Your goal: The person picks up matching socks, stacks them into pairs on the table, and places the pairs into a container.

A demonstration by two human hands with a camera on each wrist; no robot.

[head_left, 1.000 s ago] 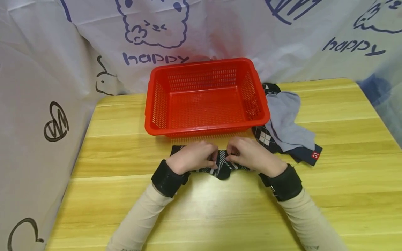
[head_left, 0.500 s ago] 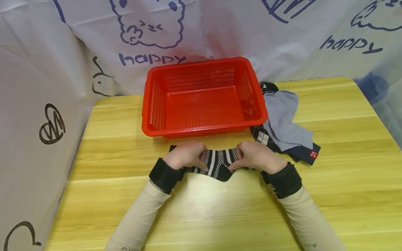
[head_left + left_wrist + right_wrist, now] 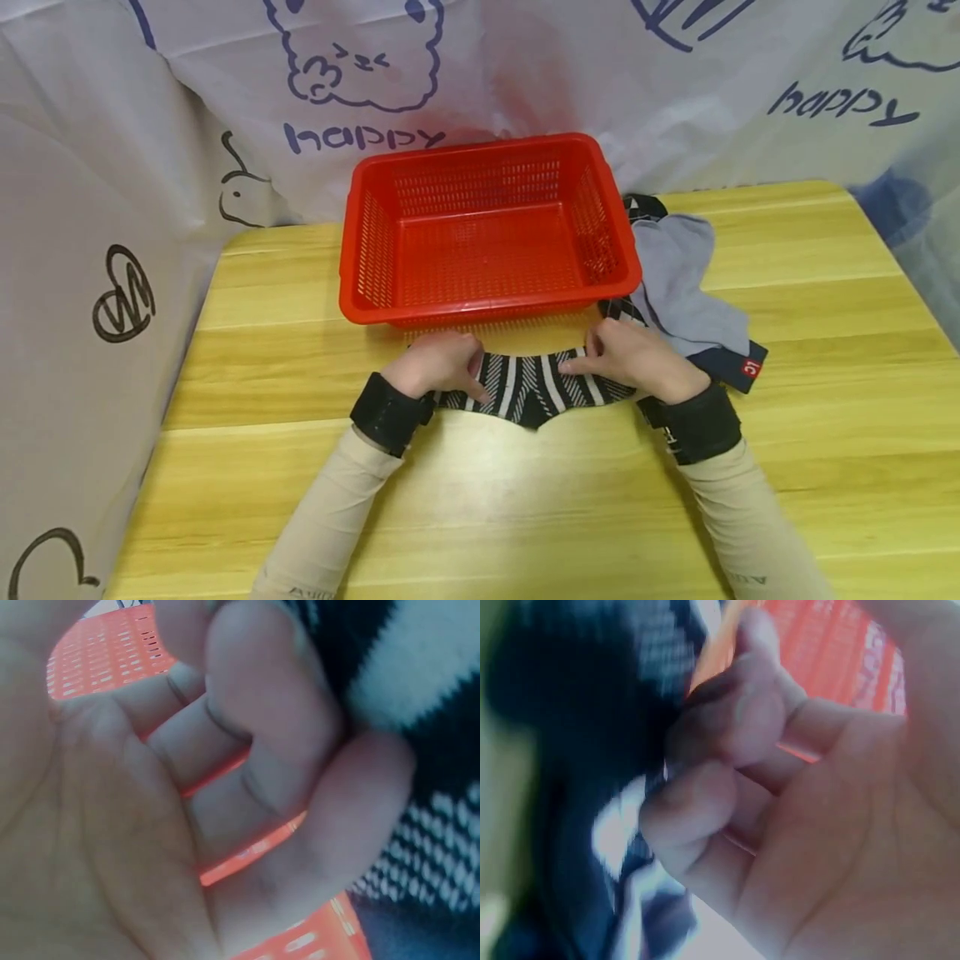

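A black sock (image 3: 528, 387) with white and grey stripes lies sideways on the table in the head view, its dark heel toward me. My left hand (image 3: 438, 367) rests on the sock's left part, thumb lying across the stripes. Loosely bent fingers (image 3: 352, 802) press their tips against the knit in the left wrist view. Farther right, my right hand (image 3: 633, 357) touches the sock near its upper edge with the thumb stretched leftward. The right wrist view is blurred, with bent fingers beside the dark fabric (image 3: 577, 742). The sock's left end is partly hidden.
Behind the sock stands a red plastic basket (image 3: 491, 315). To its right lie a grey sock (image 3: 678, 275), a navy sock (image 3: 723, 365) with a red label and a black patterned sock (image 3: 622, 310). A white cloth (image 3: 517, 75) with drawings hangs behind the wooden table (image 3: 495, 508).
My hands have moved apart along the sock, left hand leftward and right hand rightward. More of the striped middle shows, and the sock's right part is now uncovered.
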